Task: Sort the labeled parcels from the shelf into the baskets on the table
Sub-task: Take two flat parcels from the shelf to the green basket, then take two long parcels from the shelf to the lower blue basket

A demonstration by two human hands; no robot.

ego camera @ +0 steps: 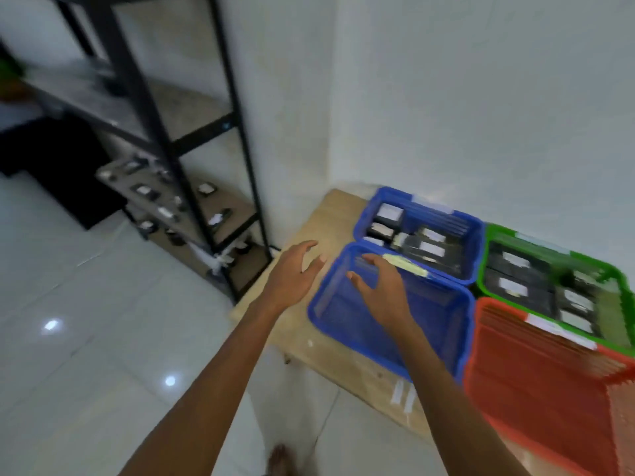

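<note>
While my left hand hovers over the bare corner of the wooden table, its fingers spread wide and holding nothing, my right hand hangs above the near blue basket, equally splayed and empty. That basket shows no parcels inside, only its blue mesh floor. Behind it, the far blue basket holds several dark parcels with white labels, and the green basket to its right holds more of the same. The red basket sits nearest me on the right; its inside looks bare, though blur makes that hard to settle. More labeled parcels lie scattered on the low boards of the black shelf at the left, well apart from both hands, across the glossy tiled floor.
</note>
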